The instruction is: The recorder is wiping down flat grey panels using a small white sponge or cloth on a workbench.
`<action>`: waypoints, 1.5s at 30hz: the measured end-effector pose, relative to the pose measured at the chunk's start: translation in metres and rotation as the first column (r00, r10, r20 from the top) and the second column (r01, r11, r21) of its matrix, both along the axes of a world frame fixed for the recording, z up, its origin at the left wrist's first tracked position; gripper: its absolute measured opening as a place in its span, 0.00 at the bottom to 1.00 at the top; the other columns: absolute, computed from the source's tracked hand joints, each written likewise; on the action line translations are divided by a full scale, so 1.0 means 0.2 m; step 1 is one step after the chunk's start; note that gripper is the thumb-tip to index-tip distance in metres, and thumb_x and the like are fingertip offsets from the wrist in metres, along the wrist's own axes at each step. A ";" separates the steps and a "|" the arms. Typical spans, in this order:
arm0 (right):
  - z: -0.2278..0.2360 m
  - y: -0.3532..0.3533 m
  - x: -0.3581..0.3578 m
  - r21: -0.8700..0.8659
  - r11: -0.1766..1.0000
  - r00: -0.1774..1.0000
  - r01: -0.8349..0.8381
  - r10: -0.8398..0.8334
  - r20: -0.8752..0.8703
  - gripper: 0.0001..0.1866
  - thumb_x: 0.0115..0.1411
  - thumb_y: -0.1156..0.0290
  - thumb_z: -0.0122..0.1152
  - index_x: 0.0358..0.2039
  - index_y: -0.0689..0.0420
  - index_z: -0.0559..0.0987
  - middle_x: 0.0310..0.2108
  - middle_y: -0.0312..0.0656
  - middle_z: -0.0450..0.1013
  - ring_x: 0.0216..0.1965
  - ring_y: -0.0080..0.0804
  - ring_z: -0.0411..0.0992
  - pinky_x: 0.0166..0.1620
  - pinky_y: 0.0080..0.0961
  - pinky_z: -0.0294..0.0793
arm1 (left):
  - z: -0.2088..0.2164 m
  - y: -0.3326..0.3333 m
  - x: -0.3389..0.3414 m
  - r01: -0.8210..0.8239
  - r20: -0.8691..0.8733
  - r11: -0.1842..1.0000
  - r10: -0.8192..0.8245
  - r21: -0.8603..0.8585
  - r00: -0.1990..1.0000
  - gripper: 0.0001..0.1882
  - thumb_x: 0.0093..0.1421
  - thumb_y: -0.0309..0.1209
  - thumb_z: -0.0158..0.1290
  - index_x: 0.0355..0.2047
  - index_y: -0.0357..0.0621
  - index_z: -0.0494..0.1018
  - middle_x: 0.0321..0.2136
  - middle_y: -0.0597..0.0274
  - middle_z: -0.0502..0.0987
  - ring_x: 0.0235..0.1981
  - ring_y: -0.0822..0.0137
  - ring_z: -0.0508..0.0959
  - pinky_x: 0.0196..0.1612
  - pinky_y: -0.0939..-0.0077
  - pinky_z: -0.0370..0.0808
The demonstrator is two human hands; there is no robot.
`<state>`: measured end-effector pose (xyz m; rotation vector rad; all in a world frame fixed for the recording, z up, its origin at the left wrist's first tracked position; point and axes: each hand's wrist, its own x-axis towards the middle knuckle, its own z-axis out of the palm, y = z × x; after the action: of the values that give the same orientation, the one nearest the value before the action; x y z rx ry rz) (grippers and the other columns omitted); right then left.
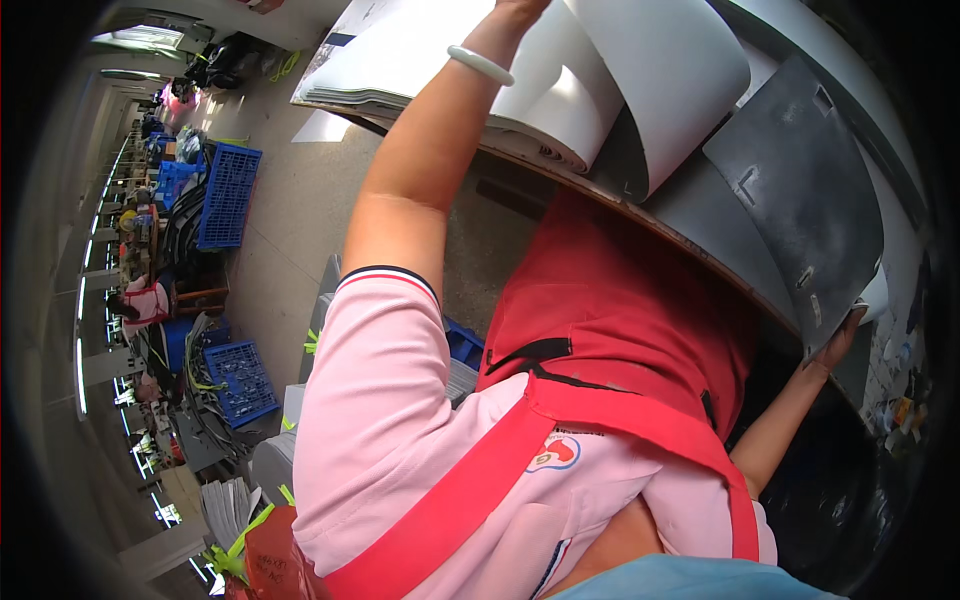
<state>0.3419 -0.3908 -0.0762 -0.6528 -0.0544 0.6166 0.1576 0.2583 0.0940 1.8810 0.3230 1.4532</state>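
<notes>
My left arm, with a pale bangle [481,65] on the wrist, stretches over the table toward the white sheets [400,50]. Only the near part of my left hand [522,5] shows at the upper edge; its fingers are out of the picture. At the right, my right hand [838,342] is closed at the lower edge of a dark grey sheet [800,180] with small cut-out slots and pale marks. This sheet curves over the table's near edge. Between my hands, a large white sheet [665,75] bends up in a curl beside a rolled white stack [550,110].
The table's brown edge [690,250] runs close along my red apron [620,290]. Blue crates [230,195] and stacked dark pieces stand on the floor at the left. A person in pink [150,303] sits farther off. A red bag [275,560] lies at the lower left.
</notes>
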 end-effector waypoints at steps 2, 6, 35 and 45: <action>0.03 0.24 0.06 0.023 0.997 0.997 -0.075 0.076 -0.016 0.33 0.67 0.54 0.61 0.65 0.60 0.65 0.65 0.48 0.65 0.65 0.45 0.63 0.67 0.49 0.63 | -0.04 0.84 -0.63 -0.096 -0.129 0.976 0.122 0.194 0.984 0.03 0.62 0.24 0.51 0.34 0.38 0.74 0.26 0.59 0.75 0.29 0.67 0.73 0.33 0.67 0.70; 0.11 0.24 -0.03 -0.120 0.993 0.995 -0.013 0.001 -0.099 0.33 0.67 0.55 0.62 0.65 0.60 0.66 0.65 0.47 0.65 0.64 0.43 0.64 0.68 0.44 0.63 | -0.24 0.83 -1.11 -0.700 -0.403 0.713 0.628 -0.046 0.666 0.19 0.56 0.31 0.66 0.33 0.27 0.70 0.25 0.51 0.78 0.22 0.66 0.77 0.24 0.66 0.77; 0.30 0.71 0.05 -0.889 0.344 0.777 0.301 0.453 0.438 0.11 0.64 0.65 0.65 0.27 0.58 0.80 0.22 0.29 0.70 0.23 0.17 0.63 0.28 0.18 0.61 | -0.49 -1.05 -0.60 0.511 -0.870 0.818 -0.026 0.265 0.493 0.17 0.58 0.34 0.62 0.46 0.41 0.80 0.47 0.55 0.78 0.52 0.53 0.76 0.55 0.63 0.74; 0.26 0.64 0.00 -0.878 0.384 0.716 0.287 0.523 0.463 0.10 0.63 0.65 0.66 0.29 0.58 0.81 0.26 0.29 0.73 0.28 0.17 0.67 0.32 0.19 0.66 | -0.50 -1.04 -0.62 0.504 -0.880 0.820 0.001 0.273 0.475 0.12 0.59 0.34 0.60 0.41 0.42 0.81 0.39 0.57 0.78 0.46 0.54 0.78 0.50 0.62 0.76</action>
<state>0.3429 -0.2622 -0.0240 -2.0573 -0.5226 0.4711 0.0339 0.0498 -0.0052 2.8623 0.0649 0.2371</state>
